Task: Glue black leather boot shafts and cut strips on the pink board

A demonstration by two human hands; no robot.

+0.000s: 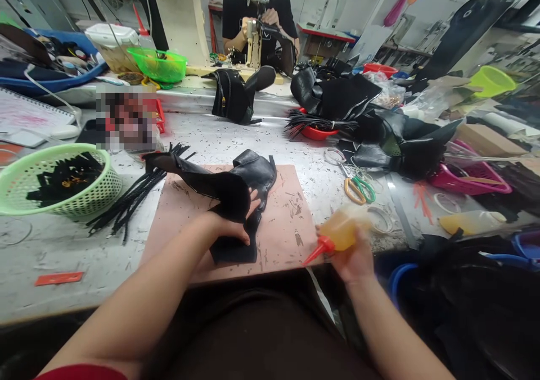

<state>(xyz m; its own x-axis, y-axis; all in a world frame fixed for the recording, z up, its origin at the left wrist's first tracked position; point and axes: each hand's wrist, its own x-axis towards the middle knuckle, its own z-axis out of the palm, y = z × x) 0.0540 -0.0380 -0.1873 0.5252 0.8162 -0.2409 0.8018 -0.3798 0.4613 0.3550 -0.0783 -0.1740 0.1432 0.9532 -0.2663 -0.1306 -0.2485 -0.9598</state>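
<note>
My left hand [236, 225] grips a black leather boot upper [257, 172], partly hidden under its raised flap. Its thumb lies on a flat black panel of the upper, and fingertips show at the far side. Beneath the upper is a pinkish cutting board [287, 222]. At the board's right front corner, my right hand [354, 256] is wrapped around a squeeze bottle [343, 228] of amber liquid. The bottle is tilted, its red nozzle pointing down and left. It stays apart from the upper.
Left stands a green basket [105, 186] of black pieces beside black strips [130, 200]. Scissors [356, 186] and tape [382, 220] lie right. More uppers [232, 96] are further back. A person [259, 26] works at a sewing machine [253, 48] opposite. Another bottle [470, 222] lies far right.
</note>
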